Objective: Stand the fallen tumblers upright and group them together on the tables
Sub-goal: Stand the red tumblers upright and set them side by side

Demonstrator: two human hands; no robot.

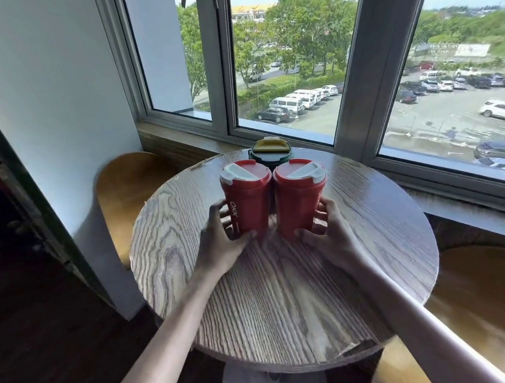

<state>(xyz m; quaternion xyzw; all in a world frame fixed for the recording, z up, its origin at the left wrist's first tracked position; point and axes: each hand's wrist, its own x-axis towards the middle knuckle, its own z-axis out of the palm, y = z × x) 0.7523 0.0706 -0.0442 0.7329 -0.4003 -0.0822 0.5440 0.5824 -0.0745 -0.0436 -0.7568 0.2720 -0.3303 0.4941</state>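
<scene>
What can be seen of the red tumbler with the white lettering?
The red tumbler with white lettering stands upright on the round wood-grain table, towards its far side. It tapers downward, looks matte, and has a red lid with a pale grey flip tab. The left hand grips its lower body, thumb in front. Its lid appears to touch that of the second red tumbler.

White letters on red: "OKK", printed sideways and running down the wall of the left red tumbler (248,205), the one standing at 9 o'clock of the right red tumbler (299,201). The word sits on that tumbler's 9 o'clock flank. Just beneath it is a short white mark, too small to read.
</scene>
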